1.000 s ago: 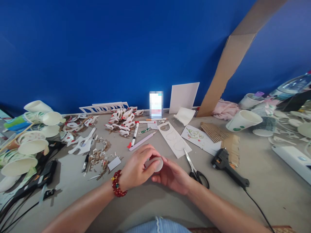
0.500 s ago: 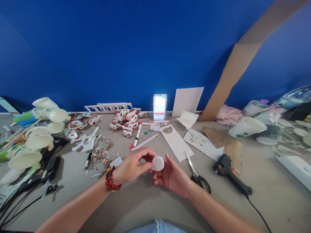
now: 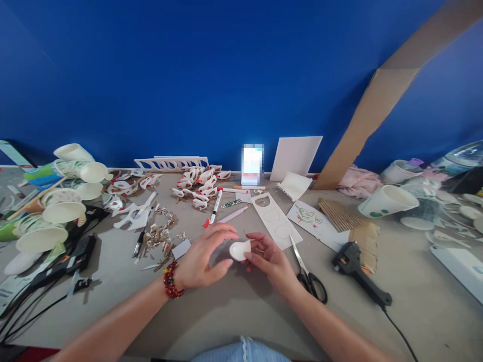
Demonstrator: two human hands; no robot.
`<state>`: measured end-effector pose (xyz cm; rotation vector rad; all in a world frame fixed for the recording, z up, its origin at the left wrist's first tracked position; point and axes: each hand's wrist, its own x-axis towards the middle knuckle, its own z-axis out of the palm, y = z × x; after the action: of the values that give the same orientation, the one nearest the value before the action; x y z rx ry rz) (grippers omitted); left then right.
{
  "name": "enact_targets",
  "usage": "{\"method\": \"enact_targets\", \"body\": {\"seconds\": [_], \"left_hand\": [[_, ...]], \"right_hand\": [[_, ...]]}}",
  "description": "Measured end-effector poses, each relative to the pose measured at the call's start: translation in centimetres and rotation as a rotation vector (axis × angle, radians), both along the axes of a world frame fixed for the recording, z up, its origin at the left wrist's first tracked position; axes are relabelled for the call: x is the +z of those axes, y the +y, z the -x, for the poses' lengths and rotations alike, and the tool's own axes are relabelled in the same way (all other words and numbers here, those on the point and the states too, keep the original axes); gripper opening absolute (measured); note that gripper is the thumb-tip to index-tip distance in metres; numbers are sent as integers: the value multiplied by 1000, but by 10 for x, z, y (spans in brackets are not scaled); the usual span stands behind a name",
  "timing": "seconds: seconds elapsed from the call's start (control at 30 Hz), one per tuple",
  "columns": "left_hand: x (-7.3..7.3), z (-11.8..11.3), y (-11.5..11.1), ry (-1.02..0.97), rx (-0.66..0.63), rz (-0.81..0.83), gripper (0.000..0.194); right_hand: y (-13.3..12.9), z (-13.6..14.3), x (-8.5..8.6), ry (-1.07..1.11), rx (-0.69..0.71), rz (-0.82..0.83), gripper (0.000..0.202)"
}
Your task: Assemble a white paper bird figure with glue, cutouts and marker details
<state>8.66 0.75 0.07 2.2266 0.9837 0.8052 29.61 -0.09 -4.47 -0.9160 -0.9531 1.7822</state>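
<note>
Between my hands is a small white rounded piece (image 3: 239,251), like thick card or foam, with a curved line on its face. My right hand (image 3: 269,259) pinches its right edge between thumb and fingers. My left hand (image 3: 207,255), with a red bead bracelet at the wrist, is spread beside the piece on its left, apart from it. Just beyond lies a white sheet (image 3: 277,221) with a round cut-out and drawn curved outlines. Open scissors (image 3: 306,271) with black handles rest right of my right hand, one blade tip over the sheet.
A black glue gun (image 3: 358,274) lies right, its cord running to the front. Several white bird-like pieces (image 3: 199,183) are heaped behind my left hand, near scraps (image 3: 160,234). Paper cups (image 3: 43,236) and cables crowd the left. A lit phone (image 3: 252,165) stands by the blue wall.
The white piece has passed from my left hand to my right and now shows a face with a curved line. My left fingers have opened; my right fingers have closed on it.
</note>
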Motion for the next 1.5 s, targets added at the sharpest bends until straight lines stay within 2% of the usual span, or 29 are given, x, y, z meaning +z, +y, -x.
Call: {"method": "enact_targets", "body": {"seconds": [0.1,0.2,0.27,0.33,0.4,0.47,0.6,0.8,1.07,1.17,1.4,1.5], "left_hand": [[-3,-7,-3,141,59,-86,37],[-5,-6,0,163,102,-116,27],[-4,1,3,129,138,-124,27],[-3,8,7,99,174,-130,30],[-3,12,8,102,189,-120,33],[-6,10,7,141,177,-91,32],[-18,0,2,249,113,-60,29],[-29,-3,2,344,120,-82,27],[-37,-2,1,370,84,-97,37],[-34,-3,0,359,94,-92,38],[-19,-9,-8,172,91,-66,14],[-19,-14,-11,129,84,-36,11]], "right_hand": [[-1,2,-2,-70,-9,-73,41],[2,-3,2,-193,-17,-162,37],[6,-12,8,-392,-74,-294,34],[11,-23,14,-687,-91,-471,26],[16,-33,20,-975,4,-641,14],[19,-39,23,-1158,123,-751,8],[19,-40,26,-1292,246,-846,8],[13,-32,22,-1355,321,-931,9],[10,-28,19,-1367,313,-933,14],[10,-27,22,-1317,313,-914,13],[8,-25,27,-998,329,-640,10],[6,-21,26,-904,318,-626,10]]}}
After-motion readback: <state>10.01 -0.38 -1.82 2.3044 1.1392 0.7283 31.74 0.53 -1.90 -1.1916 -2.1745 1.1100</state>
